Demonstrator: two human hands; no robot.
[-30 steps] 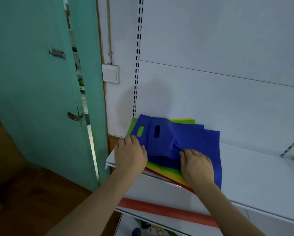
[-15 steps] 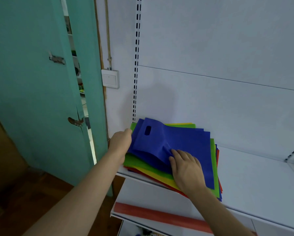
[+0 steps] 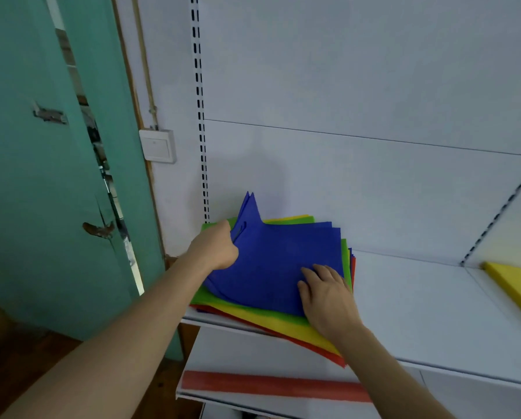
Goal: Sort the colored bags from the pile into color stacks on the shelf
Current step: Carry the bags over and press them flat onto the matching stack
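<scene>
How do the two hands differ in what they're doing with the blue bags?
The left hand grips the blue bags at their left edge with curled fingers, lifting a corner up; the right hand lies flat on top near the right front, fingers spread, pressing down. Both touch the same blue bags on the mixed pile.

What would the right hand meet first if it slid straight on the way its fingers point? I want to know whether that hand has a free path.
The right hand lies flat on the blue bags, fingers pointing up-left toward the left hand. It would probably bunch blue fabric first, then meet that hand; depth is unclear.
</scene>
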